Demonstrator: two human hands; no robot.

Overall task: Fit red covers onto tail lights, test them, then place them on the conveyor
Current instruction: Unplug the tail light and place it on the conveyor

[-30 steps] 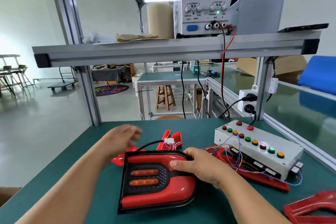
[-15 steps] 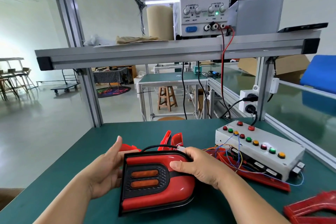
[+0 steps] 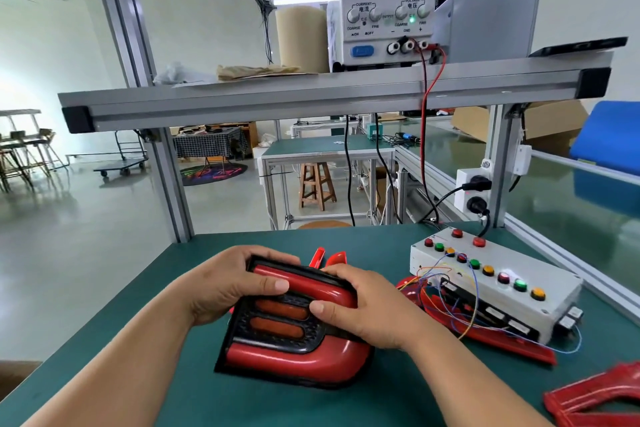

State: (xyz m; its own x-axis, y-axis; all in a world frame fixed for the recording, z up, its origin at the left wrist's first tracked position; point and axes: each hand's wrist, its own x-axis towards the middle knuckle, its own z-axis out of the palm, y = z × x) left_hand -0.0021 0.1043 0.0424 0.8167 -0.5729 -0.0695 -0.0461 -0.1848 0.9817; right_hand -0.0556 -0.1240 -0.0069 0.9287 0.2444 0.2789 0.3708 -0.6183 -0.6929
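A tail light [image 3: 294,354] with a glossy red cover and a black centre holding two orange bars rests tilted on the green table [image 3: 398,402], its far end raised. My left hand [image 3: 228,288] grips its far left corner, thumb across the red cover. My right hand [image 3: 363,305] grips the far right side, thumb on the black centre. A loose red cover [image 3: 599,395] lies at the near right. More red parts [image 3: 329,256] poke out behind the light.
A white test box [image 3: 498,284] with coloured buttons and loose wires sits to the right, atop a long red part [image 3: 498,340]. A power supply [image 3: 384,3] reading 0.000 and 12.00 stands on the overhead shelf. The glass-sided conveyor [image 3: 568,211] runs along the right.
My left hand came back from the far side and now grips the light's far left corner. Both hands have tipped the light's far end up off the table.
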